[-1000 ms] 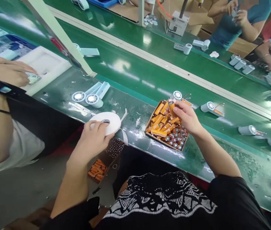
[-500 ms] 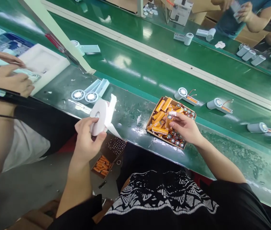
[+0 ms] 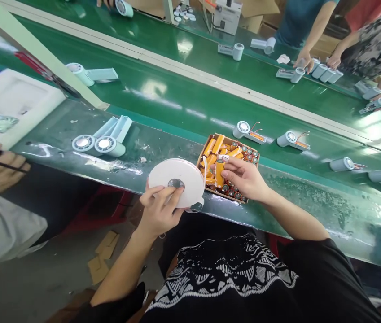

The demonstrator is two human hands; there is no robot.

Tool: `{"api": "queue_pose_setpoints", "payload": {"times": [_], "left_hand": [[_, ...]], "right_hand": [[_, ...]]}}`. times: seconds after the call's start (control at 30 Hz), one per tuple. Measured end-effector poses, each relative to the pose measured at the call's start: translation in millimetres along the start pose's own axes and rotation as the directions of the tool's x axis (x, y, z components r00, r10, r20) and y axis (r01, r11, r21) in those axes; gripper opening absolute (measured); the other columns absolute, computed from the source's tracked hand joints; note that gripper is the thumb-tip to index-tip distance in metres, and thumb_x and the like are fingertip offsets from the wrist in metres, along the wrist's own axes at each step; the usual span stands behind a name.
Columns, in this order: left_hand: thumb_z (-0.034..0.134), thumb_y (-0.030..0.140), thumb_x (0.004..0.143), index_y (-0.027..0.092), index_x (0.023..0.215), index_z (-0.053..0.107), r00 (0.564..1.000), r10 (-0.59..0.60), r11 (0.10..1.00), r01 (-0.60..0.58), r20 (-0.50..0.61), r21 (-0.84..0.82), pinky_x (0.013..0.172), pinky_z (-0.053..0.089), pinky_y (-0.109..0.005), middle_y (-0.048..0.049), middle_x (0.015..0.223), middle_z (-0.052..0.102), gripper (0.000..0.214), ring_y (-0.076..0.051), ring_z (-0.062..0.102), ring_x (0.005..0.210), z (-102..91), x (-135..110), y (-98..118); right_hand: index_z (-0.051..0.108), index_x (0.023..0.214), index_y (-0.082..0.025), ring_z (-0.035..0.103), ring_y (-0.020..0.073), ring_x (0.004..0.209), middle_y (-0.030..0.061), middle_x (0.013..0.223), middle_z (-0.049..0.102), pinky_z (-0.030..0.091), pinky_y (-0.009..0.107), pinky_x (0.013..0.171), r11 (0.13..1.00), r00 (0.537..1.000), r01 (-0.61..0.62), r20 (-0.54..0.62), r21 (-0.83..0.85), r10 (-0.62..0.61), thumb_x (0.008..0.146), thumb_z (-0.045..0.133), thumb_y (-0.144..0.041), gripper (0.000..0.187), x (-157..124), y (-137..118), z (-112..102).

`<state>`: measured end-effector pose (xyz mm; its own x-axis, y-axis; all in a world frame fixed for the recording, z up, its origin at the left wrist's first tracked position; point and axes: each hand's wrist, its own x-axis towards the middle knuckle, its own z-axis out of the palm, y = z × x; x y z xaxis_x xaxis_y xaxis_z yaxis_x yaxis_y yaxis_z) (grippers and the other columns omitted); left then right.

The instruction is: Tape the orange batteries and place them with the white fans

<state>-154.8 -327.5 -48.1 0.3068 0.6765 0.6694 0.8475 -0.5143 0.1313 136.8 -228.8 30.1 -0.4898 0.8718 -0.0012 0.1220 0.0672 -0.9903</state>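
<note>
My left hand (image 3: 163, 206) grips a wide white roll of tape (image 3: 158, 172), its fingertips at the hole in the core. A loose strip of tape (image 3: 205, 170) stands off the roll's right side, close to the battery. Between the thumb and fingers of my right hand (image 3: 246, 177) is an orange battery (image 3: 220, 174), held upright with a white patch at its top. It is over a cardboard box (image 3: 222, 197) of orange batteries, some lying flat and others standing on end.
Two pale blue fan bodies (image 3: 109, 144) lie on the bench to the left. Beyond the box, fan bodies with wires (image 3: 243, 129) sit along the green belt (image 3: 183, 96). A co-worker's hand (image 3: 0, 172) is at far left; other people's hands (image 3: 304, 60) work across the belt.
My left hand has brought the tape roll right, near the box, and turned its flat face up. The battery in my right hand is lifted slightly clear. The co-worker's hand at left has moved down.
</note>
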Motion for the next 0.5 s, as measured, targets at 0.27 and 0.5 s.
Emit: {"api": "queue_pose_setpoints", "payload": {"times": [0.27, 0.5], "left_hand": [[0.087, 0.032, 0.091, 0.021, 0.163, 0.051, 0.996, 0.089, 0.996, -0.089, 0.010, -0.033, 0.117, 0.046, -0.057, -0.0136, 0.101, 0.072, 0.081, -0.036, 0.049, 0.109, 0.4, 7, 12], [0.088, 0.019, 0.089, 0.021, 0.161, 0.055, 0.994, 0.111, 0.993, -0.110, 0.019, -0.042, 0.124, 0.042, -0.057, -0.0105, 0.101, 0.075, 0.080, -0.033, 0.049, 0.109, -0.6, 11, 17]], "right_hand": [[0.067, 0.125, -0.019, 0.043, 0.0134, 0.066, -0.0052, 0.074, 0.044, 0.042, 0.027, 0.063, 0.995, 0.996, -0.039, 0.077, -0.096, 0.046, 0.107, 0.063, -0.050, 0.036, 6, 5, 0], [0.068, 0.128, -0.017, 0.037, 0.0123, 0.065, -0.0073, 0.071, 0.039, 0.040, 0.025, 0.062, 0.996, 0.991, -0.054, 0.120, -0.077, 0.063, 0.105, 0.068, -0.050, 0.040, 7, 7, 1]]}}
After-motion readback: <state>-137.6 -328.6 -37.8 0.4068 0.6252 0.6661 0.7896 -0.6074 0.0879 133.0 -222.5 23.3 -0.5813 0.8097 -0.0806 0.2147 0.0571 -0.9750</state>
